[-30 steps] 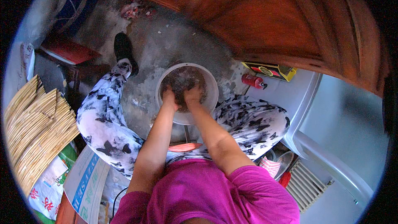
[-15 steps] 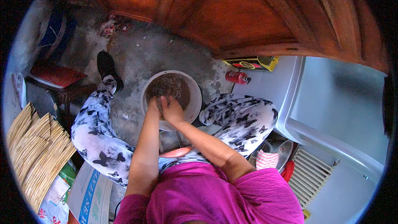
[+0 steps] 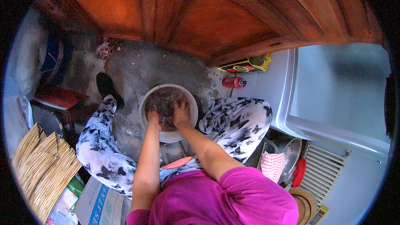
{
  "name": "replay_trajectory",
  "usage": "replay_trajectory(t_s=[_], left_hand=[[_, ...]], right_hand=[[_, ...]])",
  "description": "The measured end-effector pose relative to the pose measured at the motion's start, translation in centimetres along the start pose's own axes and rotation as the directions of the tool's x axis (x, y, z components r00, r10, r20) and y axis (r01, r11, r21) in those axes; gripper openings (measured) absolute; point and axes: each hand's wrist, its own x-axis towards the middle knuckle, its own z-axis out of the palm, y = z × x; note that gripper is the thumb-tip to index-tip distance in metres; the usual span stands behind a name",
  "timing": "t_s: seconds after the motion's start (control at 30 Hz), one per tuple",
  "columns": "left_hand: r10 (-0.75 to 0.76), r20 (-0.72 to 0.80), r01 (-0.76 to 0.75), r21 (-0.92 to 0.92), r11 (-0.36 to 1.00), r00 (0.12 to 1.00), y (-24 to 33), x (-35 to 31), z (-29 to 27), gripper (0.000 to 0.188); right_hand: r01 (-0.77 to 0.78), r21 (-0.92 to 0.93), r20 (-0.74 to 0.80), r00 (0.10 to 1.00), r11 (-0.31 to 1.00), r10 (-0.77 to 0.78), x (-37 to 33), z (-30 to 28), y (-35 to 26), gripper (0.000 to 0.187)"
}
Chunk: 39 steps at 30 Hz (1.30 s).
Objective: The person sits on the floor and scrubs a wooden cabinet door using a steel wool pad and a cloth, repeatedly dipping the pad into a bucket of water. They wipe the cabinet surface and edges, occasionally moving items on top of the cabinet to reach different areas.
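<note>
A round white bucket (image 3: 194, 107) stands on the floor between my legs, with brownish, murky contents (image 3: 166, 98) that look wet. Both my hands are inside it, apart from each other. On the left side, my left hand (image 3: 153, 117) is at the contents, thumb apart from the fingers; some fingertips are hard to see. My right hand (image 3: 181, 114) lies on the right side with its fingers spread over the dark contents. Neither hand visibly grips anything. What lies under the surface is hidden.
A large brown wooden panel (image 3: 233, 25) fills the far side. Right of me are a red bottle (image 3: 233, 82), a yellow-black box (image 3: 246, 64) and a pale appliance (image 3: 333, 96). At left are bundled straw-coloured sticks (image 3: 46, 162) and a white-blue carton (image 3: 100, 204).
My hands were close together in the bucket; now they are apart, the right one spread toward the right side. The view has shifted slightly.
</note>
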Motion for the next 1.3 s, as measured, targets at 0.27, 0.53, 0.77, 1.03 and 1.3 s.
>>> replay_trajectory(t_s=[0.27,0.53,0.77,1.03,1.3], left_hand=[[-0.255,0.092,0.263,-0.092,0.96,0.962,0.7,-6.6,6.9,0.064],[-0.197,0.022,0.198,-0.13,0.971,0.98,0.1,-5.5,6.4,0.05],[-0.191,0.161,0.218,-0.169,0.961,0.968,2.6,-10.8,9.4,0.047],[-0.294,0.048,0.294,0.008,0.956,0.955,4.1,-10.8,8.4,0.062],[-0.3,0.189,0.32,-0.084,0.944,0.935,2.5,-7.2,6.5,0.062]], right_hand=[[-0.351,0.802,0.378,0.925,0.483,0.043,0.1,5.4,1.7,0.066],[-0.25,0.416,0.255,0.955,0.874,0.152,-4.3,-7.7,-3.0,0.071],[-0.138,0.128,0.182,0.977,0.982,0.114,1.3,-3.0,1.0,0.042],[0.137,0.027,0.143,0.98,0.99,-0.139,3.3,5.3,5.0,0.036],[-0.177,0.713,0.155,0.984,0.678,0.094,2.4,9.3,0.6,0.045]])
